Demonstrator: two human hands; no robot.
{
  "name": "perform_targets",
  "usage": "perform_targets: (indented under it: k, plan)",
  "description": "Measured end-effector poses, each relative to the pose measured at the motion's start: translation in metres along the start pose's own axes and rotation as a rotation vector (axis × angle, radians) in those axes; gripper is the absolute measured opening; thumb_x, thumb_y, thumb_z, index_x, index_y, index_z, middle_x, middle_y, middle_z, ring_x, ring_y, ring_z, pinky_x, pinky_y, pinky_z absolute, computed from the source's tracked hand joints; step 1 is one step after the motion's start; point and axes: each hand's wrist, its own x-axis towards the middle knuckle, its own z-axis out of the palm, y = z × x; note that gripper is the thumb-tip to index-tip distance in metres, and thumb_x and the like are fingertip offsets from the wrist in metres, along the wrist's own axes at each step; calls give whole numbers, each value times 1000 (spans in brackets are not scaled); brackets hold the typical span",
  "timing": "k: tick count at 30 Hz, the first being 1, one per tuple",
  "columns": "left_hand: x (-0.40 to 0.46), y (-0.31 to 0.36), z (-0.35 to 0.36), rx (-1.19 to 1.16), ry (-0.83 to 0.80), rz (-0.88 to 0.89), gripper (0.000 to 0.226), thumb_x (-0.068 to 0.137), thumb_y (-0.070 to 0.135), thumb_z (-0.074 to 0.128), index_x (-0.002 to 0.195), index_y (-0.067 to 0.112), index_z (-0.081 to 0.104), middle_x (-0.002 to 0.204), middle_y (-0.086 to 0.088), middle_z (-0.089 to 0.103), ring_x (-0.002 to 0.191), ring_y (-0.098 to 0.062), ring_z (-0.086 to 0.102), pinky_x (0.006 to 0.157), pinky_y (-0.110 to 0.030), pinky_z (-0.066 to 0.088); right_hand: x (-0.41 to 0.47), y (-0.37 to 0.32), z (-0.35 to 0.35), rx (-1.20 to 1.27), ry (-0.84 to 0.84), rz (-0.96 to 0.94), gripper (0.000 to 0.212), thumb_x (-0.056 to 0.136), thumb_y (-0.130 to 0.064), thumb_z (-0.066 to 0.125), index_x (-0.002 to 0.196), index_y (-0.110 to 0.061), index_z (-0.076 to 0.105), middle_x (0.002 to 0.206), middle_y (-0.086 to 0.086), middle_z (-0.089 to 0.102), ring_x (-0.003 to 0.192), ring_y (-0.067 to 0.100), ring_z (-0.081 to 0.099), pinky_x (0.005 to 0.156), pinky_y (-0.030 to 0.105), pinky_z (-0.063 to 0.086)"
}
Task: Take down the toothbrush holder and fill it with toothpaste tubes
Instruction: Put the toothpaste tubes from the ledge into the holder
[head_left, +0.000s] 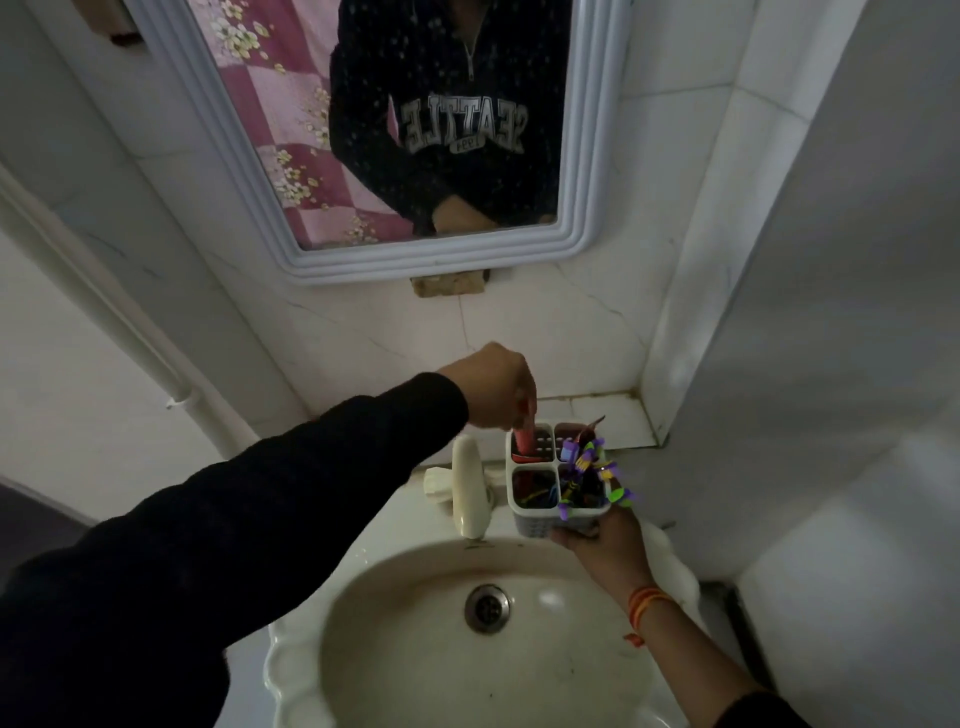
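A white plastic toothbrush holder (535, 522) with four compartments is held over the back right of the sink. My right hand (605, 545) grips it from below. Its right-hand compartments hold several purple and green toothbrushes (589, 467). My left hand (493, 387) reaches in from the left, fingers pinched on a red toothpaste tube (524, 434) that stands in the holder's back left compartment. The front left compartment holds dark and coloured items I cannot make out.
A cream tap (467, 483) stands just left of the holder, above the round sink basin (395, 675) with its metal drain (487, 608). A white-framed mirror (592, 156) hangs on the tiled wall. A narrow ledge (618, 415) runs behind the holder.
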Motion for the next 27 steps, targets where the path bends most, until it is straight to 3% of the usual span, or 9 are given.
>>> perform_targets:
  k: [2,5,7,10,15,17,20,24,27]
  plan:
    - [5,2,15,50,-28,14,21,84,21,80,104,18,82,99,-1,79,92,-16,73,86,-29,58,1,1,0,5,-6,0,70,62,-4,88,127,-9,63,119,-1,69,116,12,60,89,9,44]
    - [9,4,29,119,-54,26,21,88,18,73,107,18,81,102,-6,77,93,-24,72,79,-31,56,1,3,0,11,-14,-10,70,62,-2,88,127,-8,63,117,-2,67,116,12,59,85,1,42]
    - [11,2,32,136,-104,25,24,91,18,68,111,17,80,106,-8,76,96,-26,72,86,-36,59,3,4,0,16,-17,-9,71,62,-4,88,128,-9,62,119,-2,67,117,12,59,88,5,43]
    - [12,-9,25,72,-111,-20,24,86,19,74,108,18,81,107,-4,79,99,-21,72,95,-37,59,4,8,0,24,-15,-16,71,62,-5,88,128,-10,62,120,-2,67,118,11,59,85,-2,42]
    - [17,-56,14,-48,-20,-209,24,88,14,72,110,19,81,113,-2,77,103,-19,72,98,-31,56,4,12,1,23,0,-18,71,56,-22,90,122,-12,67,114,0,72,114,14,64,93,23,48]
    - [22,-83,24,-33,-45,-294,28,90,11,67,114,17,78,119,-5,76,108,-21,71,100,-33,56,5,13,2,28,-4,-12,75,52,-32,88,122,-14,67,113,-2,72,113,13,64,91,18,48]
    - [29,-116,53,39,-93,-362,41,88,12,66,129,16,70,130,-11,69,117,-27,67,103,-36,54,7,18,4,33,-8,-5,69,57,-19,92,121,-12,67,111,-3,72,111,12,64,82,-1,44]
    - [37,-133,91,129,-150,-383,51,89,11,62,140,15,58,137,-15,61,123,-32,63,101,-38,53,11,26,4,13,2,-10,61,60,-15,92,117,-10,69,107,0,73,108,15,66,78,-4,42]
    - [43,-137,106,195,-79,-373,50,92,9,58,141,14,57,142,-12,59,130,-32,58,106,-42,51,10,28,5,16,3,-13,64,61,-14,91,120,-11,67,109,-3,72,108,11,64,76,-6,40]
